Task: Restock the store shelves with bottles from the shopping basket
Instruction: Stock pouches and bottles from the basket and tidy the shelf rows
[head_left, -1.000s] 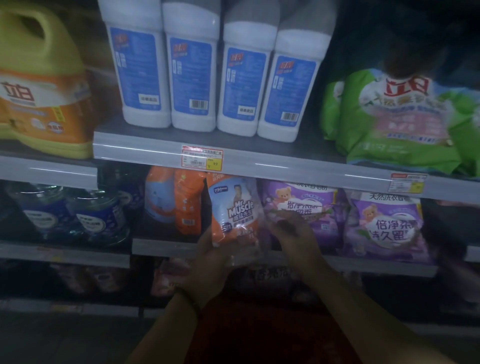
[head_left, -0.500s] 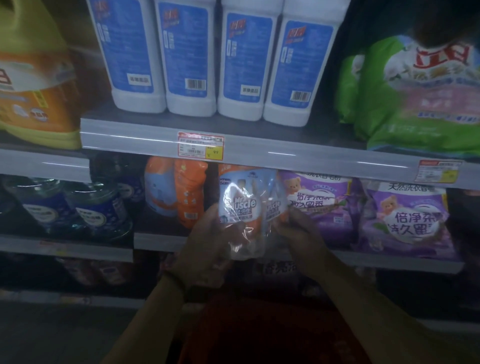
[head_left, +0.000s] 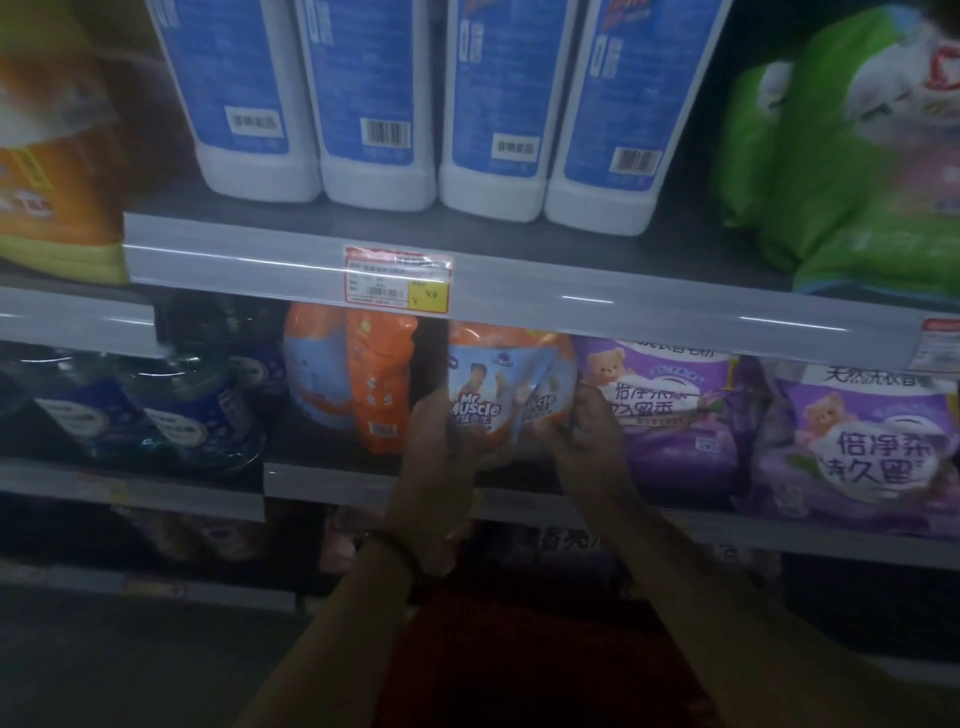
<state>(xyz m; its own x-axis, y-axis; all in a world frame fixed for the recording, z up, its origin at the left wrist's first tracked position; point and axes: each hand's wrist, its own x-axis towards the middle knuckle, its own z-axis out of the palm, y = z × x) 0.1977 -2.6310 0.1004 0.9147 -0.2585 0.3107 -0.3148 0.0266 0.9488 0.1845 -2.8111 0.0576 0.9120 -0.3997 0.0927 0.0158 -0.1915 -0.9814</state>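
Note:
An orange and blue Mr Muscle refill pouch (head_left: 493, 389) stands at the front of the middle shelf (head_left: 332, 480), under the price rail. My left hand (head_left: 441, 452) grips its left side and bottom. Its right lower edge is pinched by my right hand (head_left: 584, 431). The pouch looks folded or doubled, with a second label face turned right. The red shopping basket (head_left: 519, 665) sits low between my forearms, dark and partly hidden.
Similar orange pouches (head_left: 353, 379) stand to the left, purple detergent bags (head_left: 670, 410) to the right. Dark blue bottles (head_left: 171, 415) fill the left bay. Several white bottles with blue labels (head_left: 374, 104) line the upper shelf, beside a green bag (head_left: 841, 156) and an orange jug (head_left: 47, 171).
Both hands pushed the pouch up and deeper onto the middle shelf, between the orange pouches and purple bags. The camera has moved closer to the shelves.

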